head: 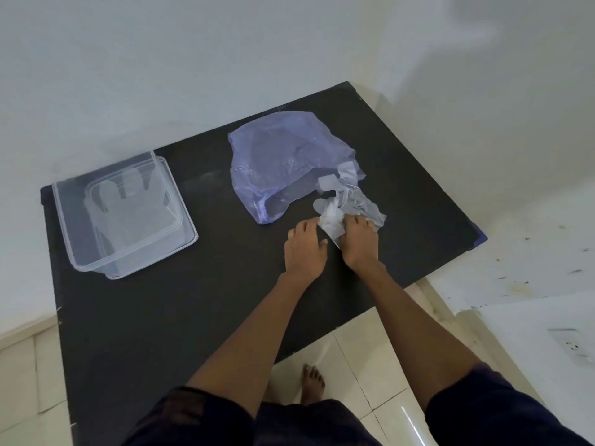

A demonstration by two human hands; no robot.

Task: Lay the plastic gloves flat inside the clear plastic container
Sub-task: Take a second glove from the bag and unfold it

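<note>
Head view: both hands press on a crumpled glove (335, 220) on the black bench (193, 317); left hand (306, 249) and right hand (359, 241) grasp it beside the blue bag (277, 159); another glove (128, 207) lies flat in the container (64, 217) at far left.

Wide bare stretch of desk (199, 284) between the clear plastic container (124, 217) at the left and the purple bag (283, 162). Open top on the container, nothing above it. Hands (331, 243) close together just beside the bag's mouth, crumpled gloves (347, 207) between them.
</note>
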